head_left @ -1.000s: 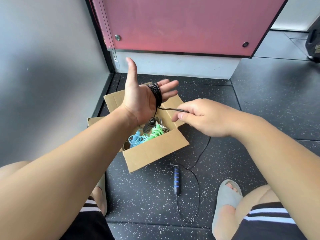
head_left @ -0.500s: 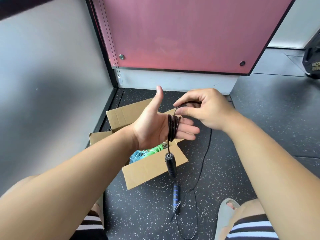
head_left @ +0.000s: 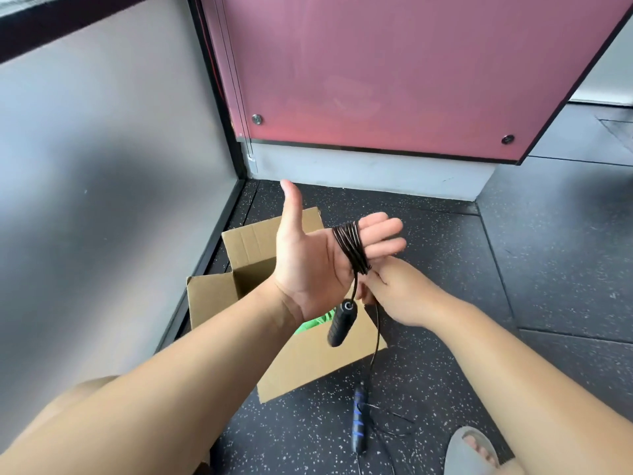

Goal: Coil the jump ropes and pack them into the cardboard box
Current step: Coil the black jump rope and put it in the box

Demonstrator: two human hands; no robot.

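Black jump rope (head_left: 351, 248) is wound round the four straight, together fingers of L hand (head_left: 308, 265), thumb up, held over the cardboard box (head_left: 308, 365). One handle (head_left: 342, 323) dangles below the palm; the other handle (head_left: 359, 423) — blue-banded — lies on the speckled floor (head_left: 308, 437) nr a grey sandal (head_left: 469, 454). R hand (head_left: 397, 293), partly hidden behind L fingers, curls on the loose cord. Green rope (head_left: 315, 322) sits in the box — pink panel (head_left: 394, 70) behind.

Dark speckled rubber floor (head_left: 445, 303), open cardboard box (head_left: 308, 365) standing on it near the wall corner, blue-striped black handle (head_left: 359, 423) lying just in front of the box, loose black cord (head_left: 394, 419) trailing beside it, grey slipper (head_left: 469, 454) at lower right.
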